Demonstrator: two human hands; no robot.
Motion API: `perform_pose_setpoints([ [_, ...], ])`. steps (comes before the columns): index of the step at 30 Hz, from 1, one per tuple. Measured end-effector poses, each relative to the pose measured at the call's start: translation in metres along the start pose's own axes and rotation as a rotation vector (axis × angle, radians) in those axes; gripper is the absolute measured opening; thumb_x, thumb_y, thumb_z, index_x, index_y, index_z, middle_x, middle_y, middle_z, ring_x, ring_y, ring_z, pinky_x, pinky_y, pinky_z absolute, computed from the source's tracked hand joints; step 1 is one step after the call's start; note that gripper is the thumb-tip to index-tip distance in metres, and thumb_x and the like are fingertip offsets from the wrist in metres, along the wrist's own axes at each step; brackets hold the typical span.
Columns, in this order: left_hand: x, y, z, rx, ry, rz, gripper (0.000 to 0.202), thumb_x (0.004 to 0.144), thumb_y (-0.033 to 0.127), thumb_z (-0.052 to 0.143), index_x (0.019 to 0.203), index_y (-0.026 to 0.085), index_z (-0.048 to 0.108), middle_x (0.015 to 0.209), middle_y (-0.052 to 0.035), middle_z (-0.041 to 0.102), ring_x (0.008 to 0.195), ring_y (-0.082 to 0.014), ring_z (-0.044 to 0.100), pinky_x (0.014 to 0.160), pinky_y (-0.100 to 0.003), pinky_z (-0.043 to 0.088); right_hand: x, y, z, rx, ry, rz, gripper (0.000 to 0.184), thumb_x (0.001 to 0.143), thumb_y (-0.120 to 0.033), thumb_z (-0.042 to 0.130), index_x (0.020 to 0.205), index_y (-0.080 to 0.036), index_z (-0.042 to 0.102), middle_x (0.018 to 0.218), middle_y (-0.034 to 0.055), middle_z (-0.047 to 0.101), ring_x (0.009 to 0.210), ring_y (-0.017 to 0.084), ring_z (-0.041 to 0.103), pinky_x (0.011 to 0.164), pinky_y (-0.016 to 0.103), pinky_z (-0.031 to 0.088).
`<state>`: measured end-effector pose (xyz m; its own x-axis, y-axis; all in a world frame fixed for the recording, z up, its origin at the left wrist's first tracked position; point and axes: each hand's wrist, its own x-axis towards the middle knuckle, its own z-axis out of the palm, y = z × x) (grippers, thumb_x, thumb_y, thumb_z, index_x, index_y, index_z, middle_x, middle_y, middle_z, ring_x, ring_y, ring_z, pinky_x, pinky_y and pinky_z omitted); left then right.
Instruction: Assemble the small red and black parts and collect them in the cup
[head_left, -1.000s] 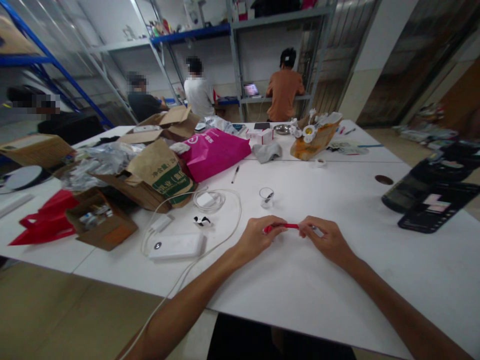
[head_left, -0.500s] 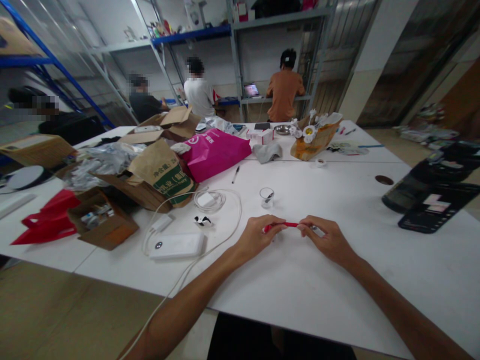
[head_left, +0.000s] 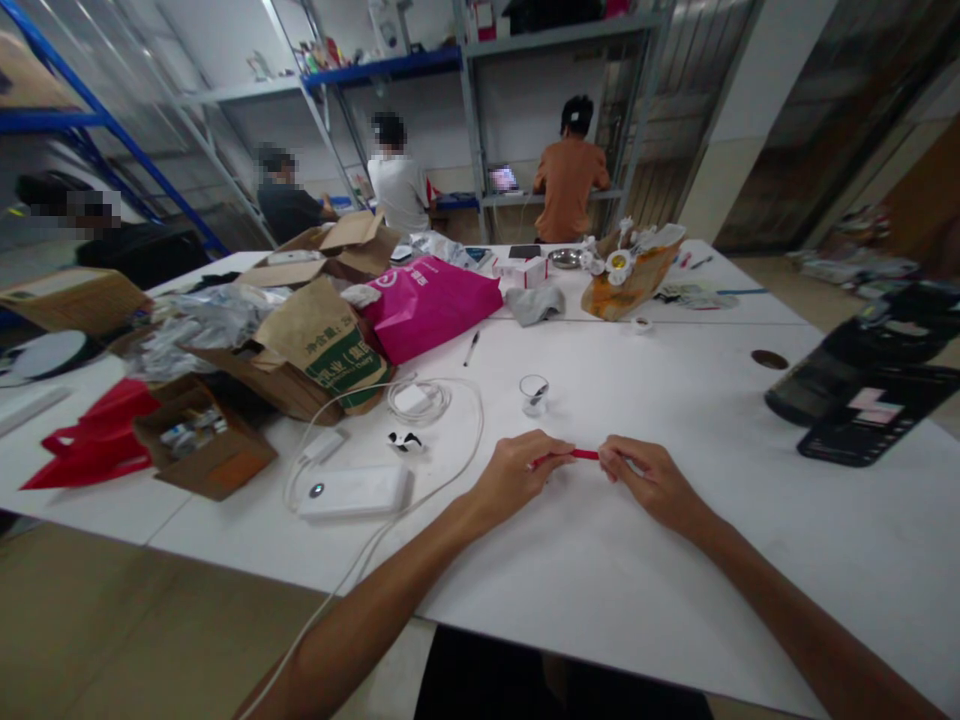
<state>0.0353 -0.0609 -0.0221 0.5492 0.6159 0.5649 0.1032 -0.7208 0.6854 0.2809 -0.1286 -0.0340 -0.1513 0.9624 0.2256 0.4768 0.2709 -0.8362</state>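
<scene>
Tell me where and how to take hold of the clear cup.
Best gripped, I judge, around the side wall of the clear cup, fingers coming level from the right. It stands upright, mouth up, with something dark inside, so a side grip should keep it from tipping. The left hand sits at its near side and white cable loops on its left.
</scene>
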Motion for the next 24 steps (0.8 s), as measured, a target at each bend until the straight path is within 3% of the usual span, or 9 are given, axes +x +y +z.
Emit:
perform_pose_setpoints([
  [6,-0.001,0.000,0.001,0.038,0.002,0.076,0.017,0.106,0.027,0.067,0.112,0.018,0.080,0.098,-0.0100,0.081,0.084,-0.0165,0.077,0.080,-0.027,0.063,0.002,-0.004,-0.001,0.077,-0.021,0.054,0.051,0.109,-0.057,0.050,0.074,-0.020,0.056,0.071,-0.0004,0.055,0.069,0.012,0.050,0.067,0.028,0.038],
  [11,0.000,0.003,-0.001,0.081,-0.040,0.058,0.021,0.108,0.029,0.062,0.115,0.019,0.079,0.101,-0.0110,0.081,0.088,-0.0181,0.078,0.084,-0.030,0.064,0.004,-0.004,-0.001,0.111,-0.036,0.083,0.055,0.108,-0.061,0.050,0.072,-0.020,0.056,0.069,0.0005,0.054,0.068,0.013,0.050,0.066,0.028,0.039],
  [16,0.004,0.001,-0.003,0.234,-0.090,0.076,0.022,0.109,0.031,0.060,0.116,0.020,0.078,0.099,-0.0112,0.080,0.091,-0.0214,0.075,0.087,-0.036,0.061,0.005,-0.004,0.004,0.080,0.071,0.096,0.051,0.106,-0.063,0.053,0.080,-0.020,0.066,0.070,0.0004,0.057,0.067,0.013,0.052,0.065,0.028,0.041],
  [19,0.009,0.001,-0.002,0.298,-0.109,0.118,0.022,0.108,0.029,0.061,0.115,0.020,0.079,0.100,-0.0120,0.080,0.096,-0.0243,0.073,0.092,-0.042,0.059,0.005,-0.008,0.007,0.046,0.106,0.027,0.050,0.105,-0.060,0.056,0.077,-0.021,0.066,0.071,0.0006,0.060,0.069,0.013,0.056,0.069,0.028,0.046],
  [21,0.014,0.003,-0.003,0.275,-0.062,0.115,0.021,0.107,0.030,0.063,0.113,0.020,0.080,0.101,-0.0119,0.080,0.098,-0.0252,0.072,0.094,-0.044,0.058,0.005,-0.008,0.005,0.030,0.122,-0.030,0.047,0.104,-0.059,0.059,0.077,-0.021,0.067,0.077,0.0020,0.067,0.075,0.015,0.063,0.076,0.029,0.050],
  [24,0.023,0.005,-0.010,0.162,0.120,-0.001,0.020,0.105,0.035,0.067,0.112,0.022,0.080,0.106,-0.0110,0.081,0.103,-0.0250,0.072,0.098,-0.043,0.057,0.005,-0.002,-0.004,0.025,0.219,-0.053,0.043,0.106,-0.056,0.058,0.084,-0.022,0.071,0.092,0.0047,0.073,0.090,0.018,0.069,0.083,0.031,0.053],
])
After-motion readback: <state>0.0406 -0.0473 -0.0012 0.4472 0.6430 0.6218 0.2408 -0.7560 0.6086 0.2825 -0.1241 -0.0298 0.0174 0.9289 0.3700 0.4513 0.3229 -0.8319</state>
